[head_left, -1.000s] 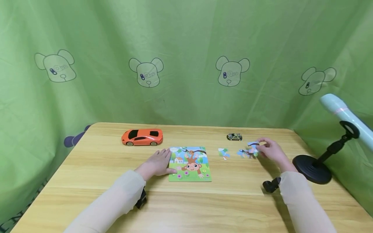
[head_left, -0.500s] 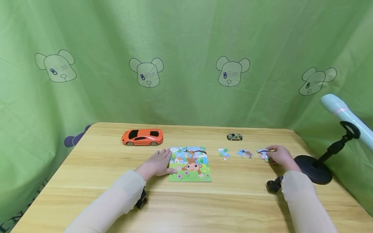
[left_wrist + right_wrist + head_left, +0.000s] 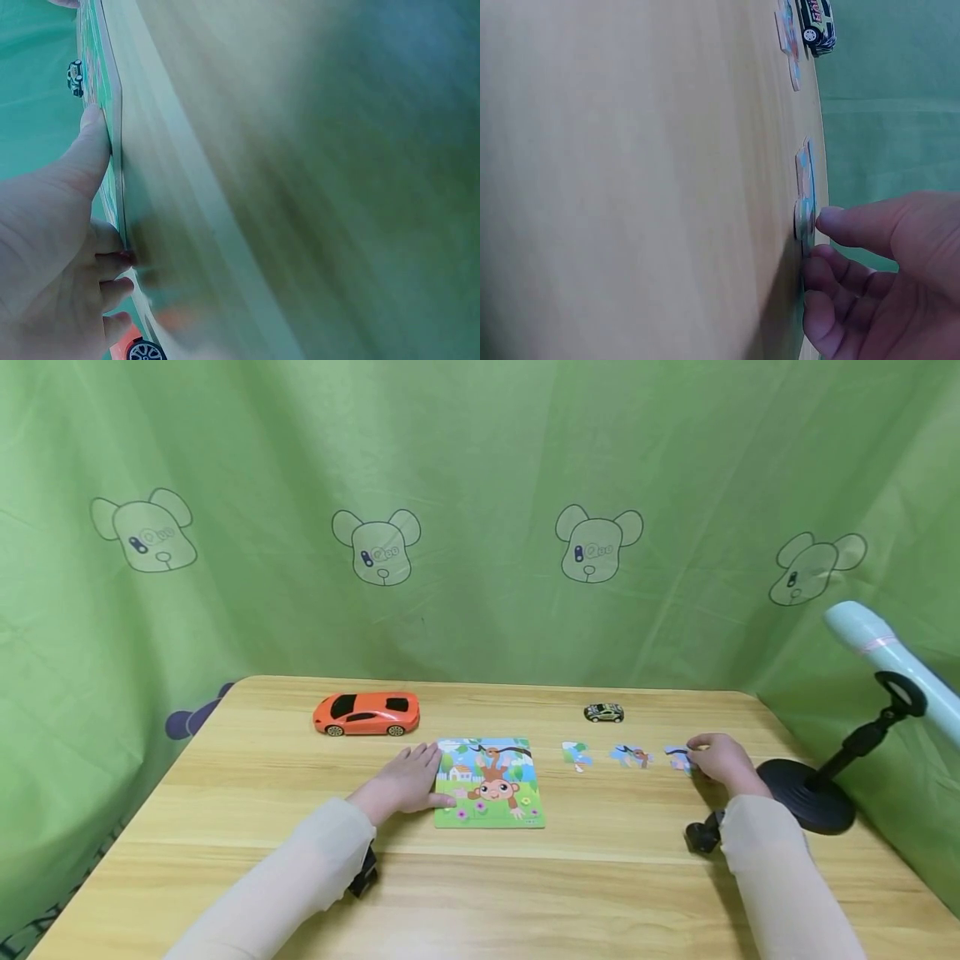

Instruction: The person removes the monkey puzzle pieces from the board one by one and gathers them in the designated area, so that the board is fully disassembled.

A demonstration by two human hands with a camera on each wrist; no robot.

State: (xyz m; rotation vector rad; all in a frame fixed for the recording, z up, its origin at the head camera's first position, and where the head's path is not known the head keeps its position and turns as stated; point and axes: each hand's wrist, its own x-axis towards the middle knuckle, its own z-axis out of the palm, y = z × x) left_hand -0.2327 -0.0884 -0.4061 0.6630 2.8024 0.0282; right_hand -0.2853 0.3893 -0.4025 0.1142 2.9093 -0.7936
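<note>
In the head view, a square monkey puzzle lies on the wooden table. My left hand rests at its left side, the thumb over its edge and the fingers fairly straight along it. To the right, three loose jigsaw pieces lie in a row: a green-and-blue piece, a piece with a branch and a pink-and-blue piece. My right hand is at the right edge of the last piece, fingers loosely bent. Thumb and fingertips appear apart in the right wrist view; exact contact is unclear.
An orange toy car stands at the back left, a small patterned toy car behind the loose pieces. A pale blue microphone on a black stand is close to my right forearm. Green curtain borders the table.
My right hand has carried the pink-and-blue piece rightward, away from the branch piece, and it now lies flat at the row's end. The fingers have eased slightly off it. The left hand stays put.
</note>
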